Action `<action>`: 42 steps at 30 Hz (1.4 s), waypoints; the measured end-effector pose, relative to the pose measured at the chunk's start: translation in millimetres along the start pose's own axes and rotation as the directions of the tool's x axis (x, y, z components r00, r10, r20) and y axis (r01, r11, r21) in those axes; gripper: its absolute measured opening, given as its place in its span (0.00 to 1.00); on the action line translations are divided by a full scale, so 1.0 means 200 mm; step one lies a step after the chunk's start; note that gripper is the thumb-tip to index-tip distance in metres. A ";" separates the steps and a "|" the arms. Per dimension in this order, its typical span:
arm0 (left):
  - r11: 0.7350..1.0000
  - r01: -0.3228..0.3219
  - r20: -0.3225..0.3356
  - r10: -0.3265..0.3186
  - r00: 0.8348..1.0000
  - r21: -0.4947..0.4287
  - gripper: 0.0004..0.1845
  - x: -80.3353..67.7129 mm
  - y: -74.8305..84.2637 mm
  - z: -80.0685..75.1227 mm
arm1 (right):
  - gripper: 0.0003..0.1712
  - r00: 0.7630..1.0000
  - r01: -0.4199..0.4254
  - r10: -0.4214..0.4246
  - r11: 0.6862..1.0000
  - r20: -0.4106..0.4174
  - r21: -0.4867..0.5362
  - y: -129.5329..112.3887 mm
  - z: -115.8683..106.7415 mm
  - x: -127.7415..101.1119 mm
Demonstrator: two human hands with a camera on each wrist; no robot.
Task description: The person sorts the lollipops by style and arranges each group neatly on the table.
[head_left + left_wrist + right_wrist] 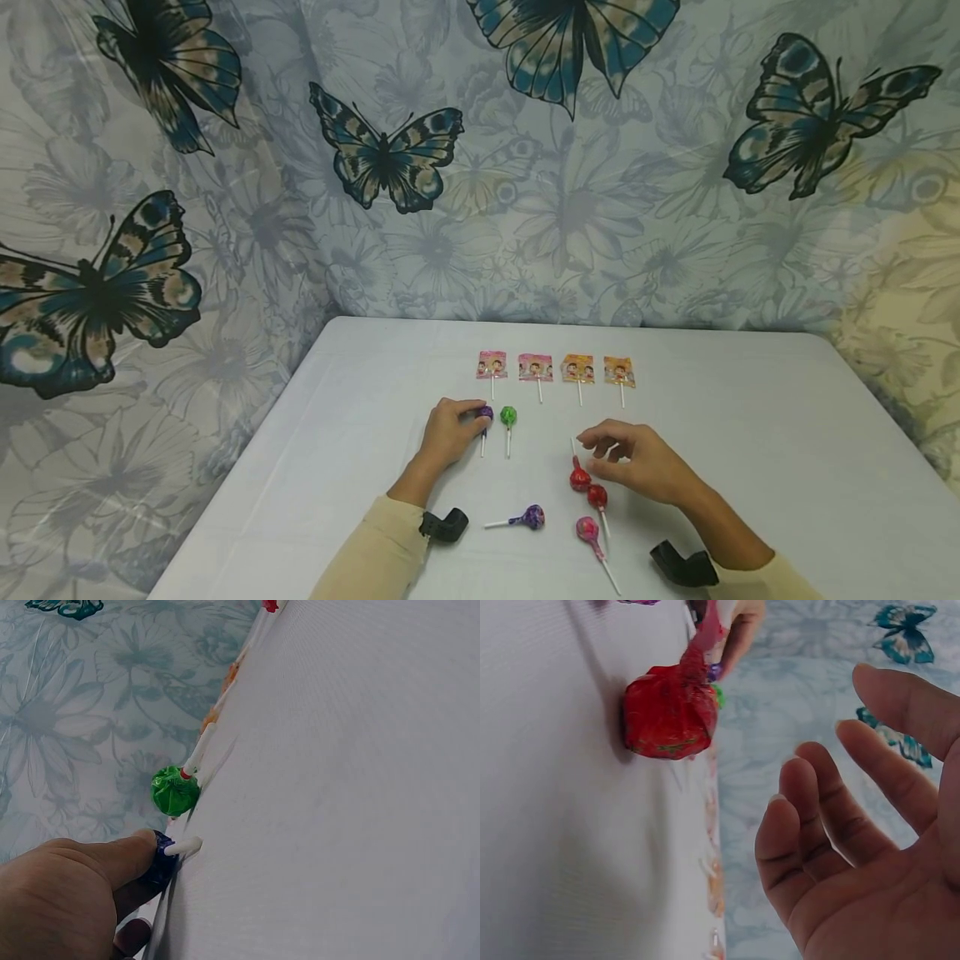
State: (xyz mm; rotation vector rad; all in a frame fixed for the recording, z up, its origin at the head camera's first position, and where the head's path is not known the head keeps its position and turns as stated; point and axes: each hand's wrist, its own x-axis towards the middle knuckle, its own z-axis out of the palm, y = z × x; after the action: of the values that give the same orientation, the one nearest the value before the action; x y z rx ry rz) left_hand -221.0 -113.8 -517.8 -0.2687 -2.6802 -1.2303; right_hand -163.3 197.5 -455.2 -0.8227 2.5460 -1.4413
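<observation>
My left hand (447, 433) pinches the purple-wrapped head of a lollipop (163, 862) between thumb and finger, its white stick pointing toward me. Just right of it lies a green lollipop (508, 416). My right hand (643, 460) hovers by a red lollipop (579, 478) whose stick points away from me; its fingers are loosely bent, with nothing between them in the right wrist view. A second red lollipop (597, 497) touches or nearly touches the first. Nearer me lie a pink lollipop (587, 529) and another purple lollipop (533, 517), its stick pointing left.
Along the back of the white table (360, 375) runs a row of flat wrapped lollipops: two pink packets, one of them the pink packet (536, 367), and two orange ones, including the orange packet (578, 368). A butterfly-patterned cloth (577, 217) hangs behind the table.
</observation>
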 end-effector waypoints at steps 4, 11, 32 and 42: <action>1.000 0.001 0.001 -0.001 1.000 -0.002 0.15 0.00 0.01 0.00 | 0.17 1.000 0.026 -0.027 1.000 0.015 0.011 0.02 0.01 0.00; 1.000 0.009 0.005 -0.009 1.000 -0.002 0.15 0.00 0.01 -0.01 | 0.17 0.997 0.059 -0.060 0.998 0.043 0.017 0.06 0.03 0.00; 1.000 0.003 0.002 -0.003 1.000 -0.022 0.15 0.00 0.00 -0.01 | 0.19 0.993 -0.032 0.036 0.999 0.110 -0.042 0.12 0.10 -0.01; 1.000 0.015 0.006 -0.015 1.000 -0.020 0.15 0.00 0.00 -0.01 | 0.12 0.993 -0.078 0.090 0.987 0.081 -0.140 0.11 0.13 0.00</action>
State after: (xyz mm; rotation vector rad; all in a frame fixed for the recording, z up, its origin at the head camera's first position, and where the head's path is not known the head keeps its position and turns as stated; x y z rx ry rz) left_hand -220.0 -114.3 -516.8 -0.2558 -2.6813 -1.2637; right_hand -162.9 186.2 -488.2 -0.7680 2.6026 -1.1921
